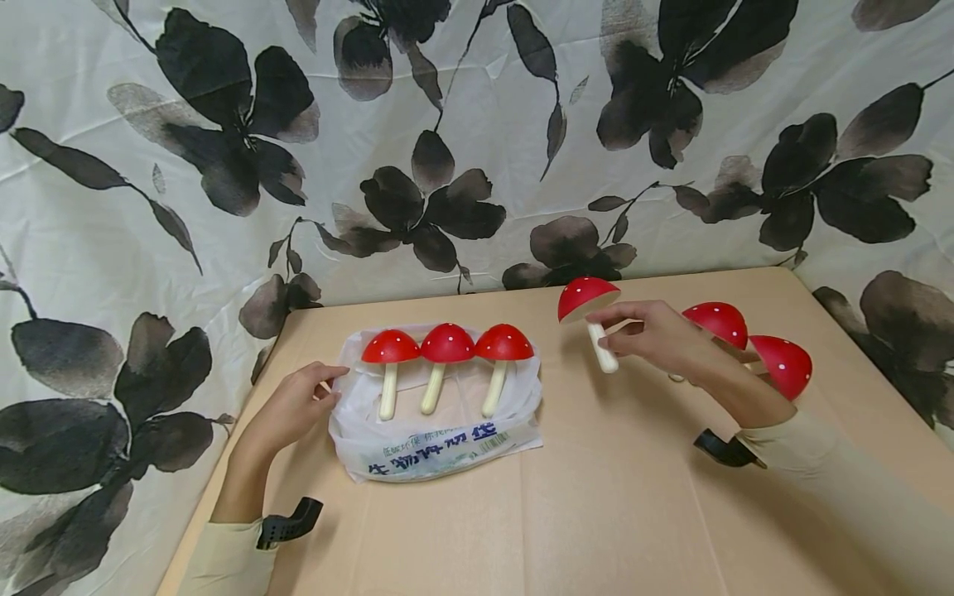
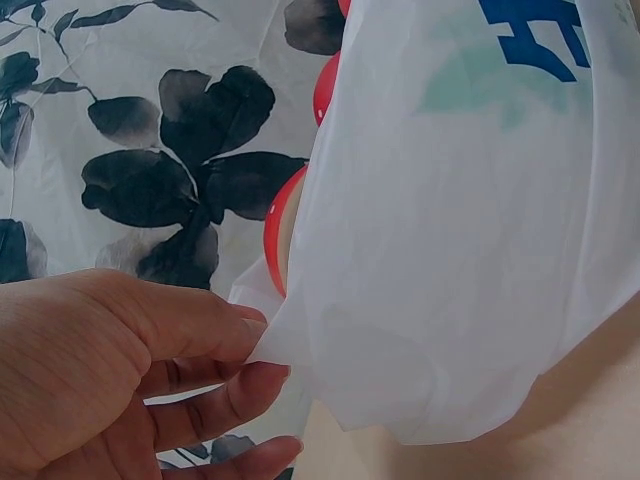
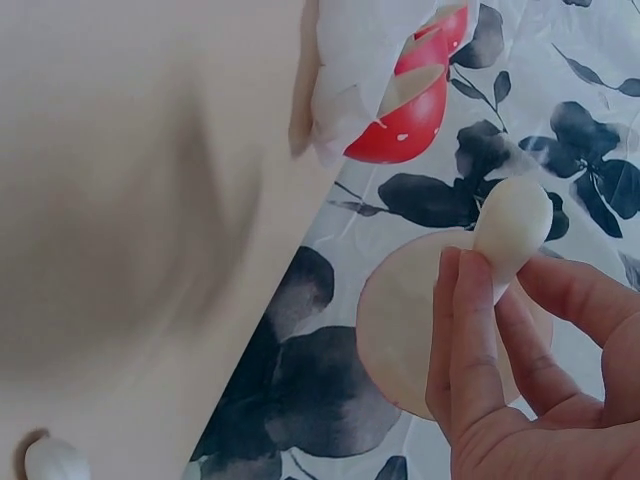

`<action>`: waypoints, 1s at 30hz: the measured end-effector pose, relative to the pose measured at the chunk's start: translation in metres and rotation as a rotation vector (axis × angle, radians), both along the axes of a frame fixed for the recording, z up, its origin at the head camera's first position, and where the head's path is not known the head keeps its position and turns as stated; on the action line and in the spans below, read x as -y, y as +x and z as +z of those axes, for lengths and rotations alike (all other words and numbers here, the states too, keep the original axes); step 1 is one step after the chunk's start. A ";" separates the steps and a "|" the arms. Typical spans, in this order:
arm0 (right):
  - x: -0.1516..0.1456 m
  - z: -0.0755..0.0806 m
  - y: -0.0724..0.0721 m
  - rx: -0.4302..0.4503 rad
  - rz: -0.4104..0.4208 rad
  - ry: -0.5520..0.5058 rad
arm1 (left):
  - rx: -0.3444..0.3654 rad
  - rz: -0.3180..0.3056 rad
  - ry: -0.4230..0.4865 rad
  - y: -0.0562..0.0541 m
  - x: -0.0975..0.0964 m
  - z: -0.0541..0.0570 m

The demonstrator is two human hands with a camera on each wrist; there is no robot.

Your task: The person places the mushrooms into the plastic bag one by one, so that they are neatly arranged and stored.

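My left hand (image 1: pixel 304 403) pinches the left edge of a white plastic bag (image 1: pixel 440 454) between thumb and fingertips; the left wrist view shows the bag's edge (image 2: pixel 262 345) at the fingertips. Three toy mushrooms with red, white-dotted caps and pale stems, the middle one (image 1: pixel 447 341) among them, lie side by side on the bag. To the right of it, my right hand (image 1: pixel 644 335) holds another toy mushroom (image 1: pixel 587 296) by its stem, raised over the table. In the right wrist view its rounded stem end (image 3: pixel 515 225) points up from between the fingers.
Two more toy mushrooms, one with its cap (image 1: pixel 717 323) farther back and one with its cap (image 1: pixel 782 364) nearer, lie at the right, partly behind my right forearm. The light wooden table (image 1: pixel 596 513) reaches back to a hanging white cloth (image 1: pixel 522 223) with dark flowers.
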State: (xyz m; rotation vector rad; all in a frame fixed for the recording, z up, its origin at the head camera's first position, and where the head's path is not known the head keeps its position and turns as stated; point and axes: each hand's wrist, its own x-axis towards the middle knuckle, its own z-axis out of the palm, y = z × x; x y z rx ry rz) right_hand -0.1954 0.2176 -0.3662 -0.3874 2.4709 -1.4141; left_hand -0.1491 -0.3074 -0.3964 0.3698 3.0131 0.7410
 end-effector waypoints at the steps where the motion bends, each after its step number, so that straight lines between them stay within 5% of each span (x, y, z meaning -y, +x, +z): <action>1: 0.001 0.000 0.000 -0.006 0.005 -0.003 | 0.001 0.001 0.000 0.000 0.000 0.000; 30: 0.068 -0.008 -0.015 -0.132 0.167 -0.165 | -0.021 -0.016 0.017 0.002 -0.001 0.001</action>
